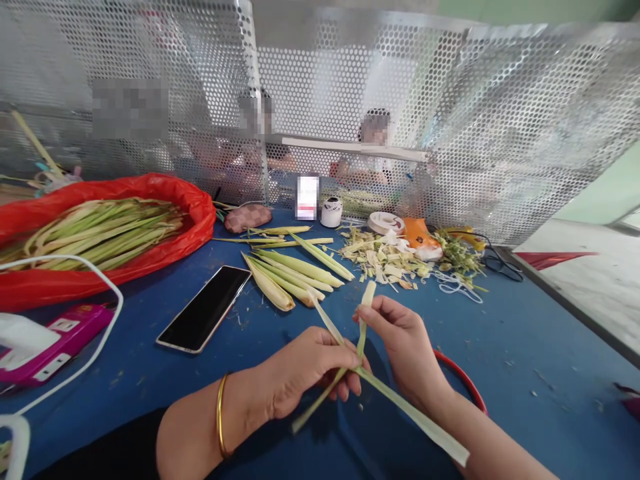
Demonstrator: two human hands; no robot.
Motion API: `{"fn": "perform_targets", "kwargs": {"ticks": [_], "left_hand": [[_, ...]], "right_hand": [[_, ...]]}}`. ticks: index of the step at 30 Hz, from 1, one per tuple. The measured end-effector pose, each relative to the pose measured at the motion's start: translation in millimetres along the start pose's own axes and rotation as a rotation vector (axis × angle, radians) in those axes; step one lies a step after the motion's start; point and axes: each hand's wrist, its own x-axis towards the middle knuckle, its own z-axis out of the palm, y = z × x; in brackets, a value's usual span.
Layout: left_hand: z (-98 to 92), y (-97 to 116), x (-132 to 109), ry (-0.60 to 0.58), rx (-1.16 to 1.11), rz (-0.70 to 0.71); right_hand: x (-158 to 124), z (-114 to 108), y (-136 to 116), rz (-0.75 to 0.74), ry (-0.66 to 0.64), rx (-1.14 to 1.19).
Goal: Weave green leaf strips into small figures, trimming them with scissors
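Observation:
Two narrow pale green leaf strips point(415, 415) cross one another in front of me. My left hand point(315, 360) pinches them where they cross, thumb on top and fingers curled underneath. My right hand point(406, 343) grips the upper end of the strip point(369, 297) that points away from me, between thumb and forefinger. One long end runs down to the right, over my right forearm. Shorter ends stick out at the upper left and lower left. Just beyond my hands lie several broad green and yellowish leaf pieces point(300, 267) on the blue table point(500, 333).
A dark phone point(205, 310) lies left of my hands, near a purple power strip point(75, 340) with a white cable. A red bag point(195, 247) holds long leaves. Leaf scraps point(385, 257), tape point(386, 223) and cables are at the back right, before a perforated metal screen point(310, 80).

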Motion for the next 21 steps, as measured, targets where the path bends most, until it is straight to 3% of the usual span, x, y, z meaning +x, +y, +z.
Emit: {"fn": "perform_targets", "kwargs": {"ticks": [5, 8, 11, 17, 21], "left_hand": [[-4.9, 5.8, 1.3, 0.125, -0.314, 0.252], [-9.2, 11.1, 0.6, 0.133, -0.355, 0.379], [-9.6, 11.9, 0.6, 0.135, -0.304, 0.404], [-5.6, 7.2, 5.4, 0.099, -0.246, 0.443], [-5.2, 7.3, 6.2, 0.114, -0.226, 0.459]], "right_hand": [[6.4, -0.1, 1.5, 0.127, 0.001, 0.052], [-4.1, 5.2, -3.0, 0.178, -0.213, 0.033], [-17.2, 10.8, -8.0, 0.195, -0.404, 0.044], [-24.4, 17.0, -4.7, 0.125, -0.282, 0.030], [-23.6, 15.4, -4.0, 0.113, -0.304, 0.042]]}}
